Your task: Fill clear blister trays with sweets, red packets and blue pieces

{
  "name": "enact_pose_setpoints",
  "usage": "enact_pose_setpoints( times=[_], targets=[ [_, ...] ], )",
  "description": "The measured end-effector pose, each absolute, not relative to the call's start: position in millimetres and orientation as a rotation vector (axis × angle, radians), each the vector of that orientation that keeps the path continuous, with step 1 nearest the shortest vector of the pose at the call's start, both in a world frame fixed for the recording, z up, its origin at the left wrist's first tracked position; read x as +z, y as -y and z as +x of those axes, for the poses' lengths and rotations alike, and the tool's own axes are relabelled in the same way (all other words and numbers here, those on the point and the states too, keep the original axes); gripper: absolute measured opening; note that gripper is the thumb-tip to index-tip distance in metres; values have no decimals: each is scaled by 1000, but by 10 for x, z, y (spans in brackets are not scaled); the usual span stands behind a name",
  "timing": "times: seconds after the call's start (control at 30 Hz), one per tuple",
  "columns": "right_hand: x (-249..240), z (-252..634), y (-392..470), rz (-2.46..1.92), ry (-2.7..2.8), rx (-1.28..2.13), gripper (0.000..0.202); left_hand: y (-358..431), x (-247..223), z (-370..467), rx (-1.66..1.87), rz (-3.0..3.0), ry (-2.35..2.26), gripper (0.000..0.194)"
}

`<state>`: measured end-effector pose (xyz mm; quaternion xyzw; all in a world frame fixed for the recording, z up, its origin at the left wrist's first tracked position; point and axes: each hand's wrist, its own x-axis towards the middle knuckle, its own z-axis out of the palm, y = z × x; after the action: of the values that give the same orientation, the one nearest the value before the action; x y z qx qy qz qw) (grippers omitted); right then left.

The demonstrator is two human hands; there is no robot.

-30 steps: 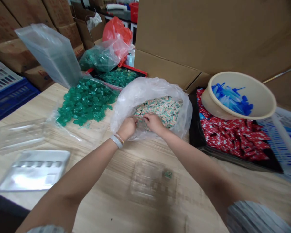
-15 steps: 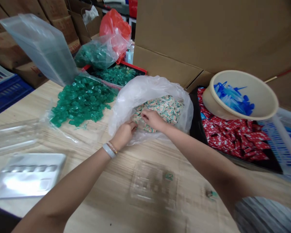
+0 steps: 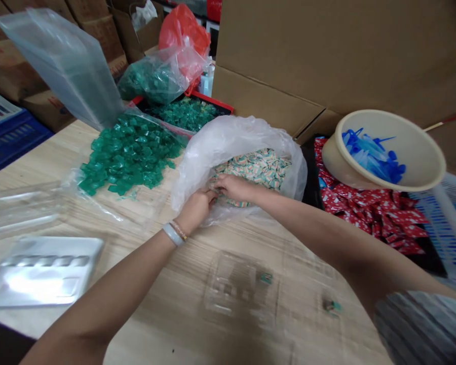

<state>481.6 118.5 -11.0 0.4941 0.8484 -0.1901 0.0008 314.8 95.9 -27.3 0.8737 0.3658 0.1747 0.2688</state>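
Observation:
A white translucent plastic bag [image 3: 243, 129] lies open on the wooden table, filled with small striped packets [image 3: 266, 167] in green, cream and orange. At the bag's near left edge, my left hand [image 3: 198, 207] has its fingers closed; what they grip is too small to make out. My right hand [image 3: 231, 188] reaches over the packets from the right, its fingers pinched together and meeting those of my left hand. Nearer to me lies a clear plastic tray [image 3: 239, 289] with a small green piece in it.
Green translucent pieces [image 3: 129, 152] are heaped at left, beside upright clear trays [image 3: 66, 66]. A white tray [image 3: 45, 271] lies front left. At right, a cream basin [image 3: 389, 149] with blue items rests above red packets [image 3: 376, 215]. Cardboard [image 3: 273, 50] stands behind.
My right hand has moved left across the packets to my left hand. My left hand has barely moved. The view has shifted slightly.

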Motion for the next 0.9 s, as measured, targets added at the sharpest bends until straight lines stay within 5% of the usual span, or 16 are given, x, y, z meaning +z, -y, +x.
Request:
enact_pose_setpoints(
  times=[0.17, 0.5, 0.9],
  targets=[
    [-130, 4781, -1095, 1641, -2648, -485, 17, -982, -243, 3188, 451, 2374, -1000, 23],
    [96, 5202, -987, 1922, -2641, -832, 11, -880, -113, 3267, 419, 2319, -986, 24],
    [-268, 5443, -217, 2282, -2479, -1079, 9, -718, -93, 3405, 215, 2342, -681, 23]
  ],
)
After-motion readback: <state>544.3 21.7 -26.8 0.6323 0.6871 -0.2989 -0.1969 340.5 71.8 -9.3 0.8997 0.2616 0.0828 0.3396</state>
